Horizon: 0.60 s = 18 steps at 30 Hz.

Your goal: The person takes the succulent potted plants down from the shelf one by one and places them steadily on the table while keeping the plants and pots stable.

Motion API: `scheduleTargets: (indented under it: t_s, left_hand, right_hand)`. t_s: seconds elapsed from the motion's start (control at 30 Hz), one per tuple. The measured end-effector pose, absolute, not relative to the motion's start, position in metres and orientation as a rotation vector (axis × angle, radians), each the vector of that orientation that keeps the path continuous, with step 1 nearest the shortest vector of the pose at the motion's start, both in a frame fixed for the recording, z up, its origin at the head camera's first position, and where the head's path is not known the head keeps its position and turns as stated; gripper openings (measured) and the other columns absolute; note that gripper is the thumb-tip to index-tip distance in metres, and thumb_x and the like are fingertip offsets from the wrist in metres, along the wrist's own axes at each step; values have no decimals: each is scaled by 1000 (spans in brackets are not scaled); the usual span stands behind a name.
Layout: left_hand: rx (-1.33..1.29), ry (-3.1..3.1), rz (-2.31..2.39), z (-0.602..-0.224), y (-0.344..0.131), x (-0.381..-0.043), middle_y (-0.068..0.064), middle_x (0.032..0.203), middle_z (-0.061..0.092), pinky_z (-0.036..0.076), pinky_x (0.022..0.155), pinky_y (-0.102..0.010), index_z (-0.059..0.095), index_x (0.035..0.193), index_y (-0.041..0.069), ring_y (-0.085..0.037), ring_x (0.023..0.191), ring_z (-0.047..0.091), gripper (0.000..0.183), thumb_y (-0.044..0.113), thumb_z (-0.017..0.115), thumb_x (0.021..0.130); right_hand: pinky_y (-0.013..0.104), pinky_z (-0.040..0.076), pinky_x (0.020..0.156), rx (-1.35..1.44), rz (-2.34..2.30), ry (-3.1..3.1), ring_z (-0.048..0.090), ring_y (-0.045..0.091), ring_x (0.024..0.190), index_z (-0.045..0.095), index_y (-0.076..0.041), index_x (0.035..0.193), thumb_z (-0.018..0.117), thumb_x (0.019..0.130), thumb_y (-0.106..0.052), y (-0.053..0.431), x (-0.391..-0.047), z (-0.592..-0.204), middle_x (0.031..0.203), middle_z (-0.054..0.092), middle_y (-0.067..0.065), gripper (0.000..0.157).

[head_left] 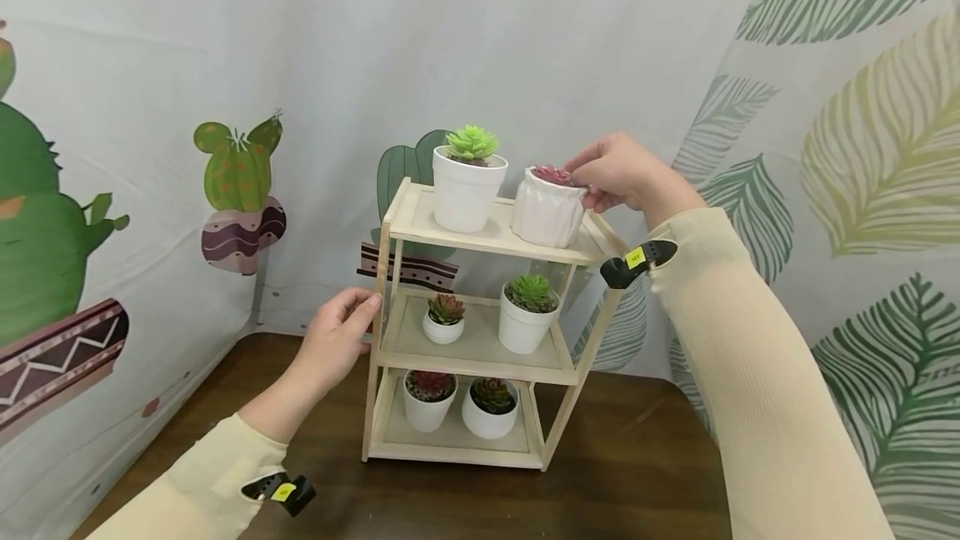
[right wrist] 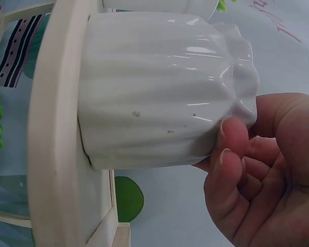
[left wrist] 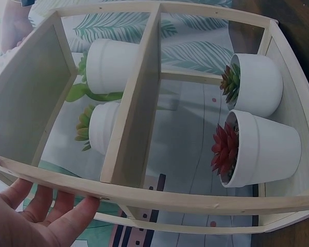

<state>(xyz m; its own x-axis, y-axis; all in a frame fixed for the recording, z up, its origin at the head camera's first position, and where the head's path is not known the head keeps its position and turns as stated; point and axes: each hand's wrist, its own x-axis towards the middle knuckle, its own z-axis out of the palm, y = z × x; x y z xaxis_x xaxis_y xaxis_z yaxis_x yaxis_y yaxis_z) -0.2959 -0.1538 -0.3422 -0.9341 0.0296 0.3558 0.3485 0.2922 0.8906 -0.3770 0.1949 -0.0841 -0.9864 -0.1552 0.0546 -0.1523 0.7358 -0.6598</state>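
Right hand (head_left: 622,169) has its thumb and fingers pinched on the rim of a fluted white pot (head_left: 547,211), which sits at the right end of the top tier with one red succulent (head_left: 551,175) in it. Left hand (head_left: 337,332) is clamped round the left upright of the wooden shelf (head_left: 476,373), fingers curled over the post. So that's one shelf, three tiers, six white pots, two per tier, one succulent each. Next to the fluted one, just beside it, there's a plain tall pot (head_left: 465,198) holding a bright green plant (head_left: 471,142). Middle tier: a tiny round pot (head_left: 443,332) with a reddish-green rosette (head_left: 446,308), plus a bigger pot (head_left: 523,332) with a green one. Bottom tier: a tapered pot (head_left: 427,417) with a dark red plant, and a rounded pot (head_left: 490,425) with a dark green-and-red one. It all stands on a brown table (head_left: 622,473).
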Motion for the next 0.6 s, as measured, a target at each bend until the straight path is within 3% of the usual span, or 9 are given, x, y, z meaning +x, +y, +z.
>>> scheduleTargets:
  t_s: [0.6]
  left_hand:
    - [-347,-2287,-1688,-346,-153,-298,-23,134,60,62,86,-48,57,136,4,-35,121,61,51,45,44,110]
  right_hand:
    - [25,58,59,-289,-1157,2902,61,9,55,57,1,142,56,101,-10,208,-374,-80,85,66,1,42]
